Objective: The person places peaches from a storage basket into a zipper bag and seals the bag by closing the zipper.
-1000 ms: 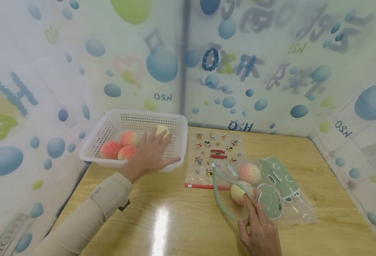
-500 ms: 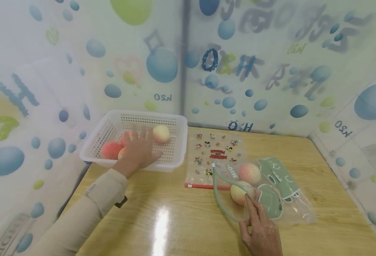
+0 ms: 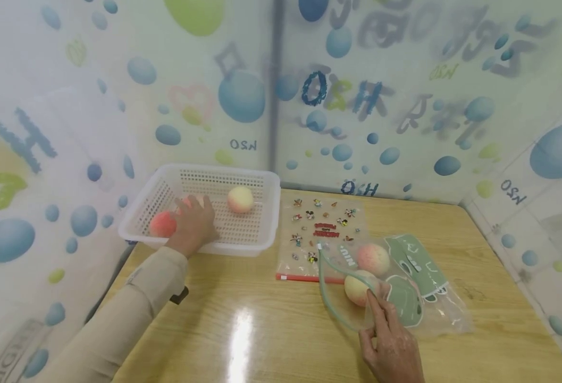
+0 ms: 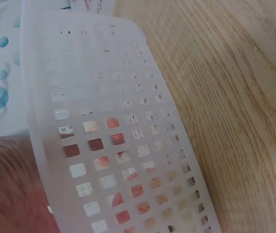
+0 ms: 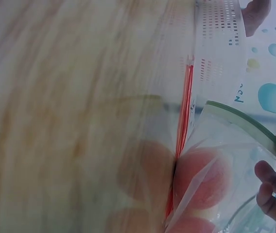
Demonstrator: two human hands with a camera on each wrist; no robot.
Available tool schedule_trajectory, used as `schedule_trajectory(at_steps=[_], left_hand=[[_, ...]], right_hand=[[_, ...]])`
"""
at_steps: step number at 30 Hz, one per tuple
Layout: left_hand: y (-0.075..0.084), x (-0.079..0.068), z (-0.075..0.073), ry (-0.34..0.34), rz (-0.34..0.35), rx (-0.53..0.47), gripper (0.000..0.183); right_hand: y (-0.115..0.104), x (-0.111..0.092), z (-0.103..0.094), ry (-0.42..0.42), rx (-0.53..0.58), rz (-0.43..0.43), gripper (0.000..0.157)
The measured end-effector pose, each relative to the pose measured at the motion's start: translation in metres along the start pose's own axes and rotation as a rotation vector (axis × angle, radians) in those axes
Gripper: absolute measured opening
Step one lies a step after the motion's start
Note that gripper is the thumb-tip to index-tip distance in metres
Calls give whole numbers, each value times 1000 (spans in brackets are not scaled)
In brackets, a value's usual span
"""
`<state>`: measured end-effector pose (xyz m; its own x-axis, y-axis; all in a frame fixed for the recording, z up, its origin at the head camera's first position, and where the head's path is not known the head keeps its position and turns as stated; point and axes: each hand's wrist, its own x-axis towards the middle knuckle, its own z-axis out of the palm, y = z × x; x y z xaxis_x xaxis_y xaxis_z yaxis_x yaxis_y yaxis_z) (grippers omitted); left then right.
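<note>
Table (image 3: 285,324): basket (image 3: 233,251) at L, green bag (image 3: 405,306) at R

Wall (image 3: 395,127) w/ bubble print stands behind table. Perforated basket sits at back L; L hand (image 3: 195,226) is by far the nearer one. Green bag, see-thru w/ green print, lies on R, mouth-to-base axis approx L to R, mouth edges bowed apart & facing L, i.e. basket side. Red-zip bag (image 3: 311,218) lies flat btwn the two, near R corner overlapped by green bag. R hand (image 3: 391,340) pinches green bag's rim at near end of mouth. L hand is over basket's near side, fingers bent down beside red peach (image 3: 162,225); blurred, so can't tell if it's gripping anything. Pale peach (image 3: 240,200) sits to its R, apart from it; far bagged peach (image 3: 374,258) & near bagged peach (image 3: 356,290) lie in green bag. Key relation, I'd judge: red peach right by L hand, bag mouth well off to its R
</note>
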<state>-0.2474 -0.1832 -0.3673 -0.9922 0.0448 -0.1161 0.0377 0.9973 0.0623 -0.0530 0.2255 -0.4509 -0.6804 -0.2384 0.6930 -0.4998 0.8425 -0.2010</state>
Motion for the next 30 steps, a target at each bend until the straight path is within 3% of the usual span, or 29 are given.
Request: schedule_trajectory(at_steps=[4,11,18,26,30], left_hand=[[1,0,-2,-35,-33,-10,82],[-1,0,-6,-37,81,20,5],[0,-7,-8,-16,72,-105,2],[0,-6,-5,49,56,-99,7],[-3,-4,-3,43,48,-111,3]], right_hand=[[1,0,0,8,-1,-8,68],[-2,3,-4,-17,5,12,64],[1,2,-3,-3,-4,-2,63],[3,1,-3,-1,9,-10,67],[3,1,-4,-8,14,-5,67]])
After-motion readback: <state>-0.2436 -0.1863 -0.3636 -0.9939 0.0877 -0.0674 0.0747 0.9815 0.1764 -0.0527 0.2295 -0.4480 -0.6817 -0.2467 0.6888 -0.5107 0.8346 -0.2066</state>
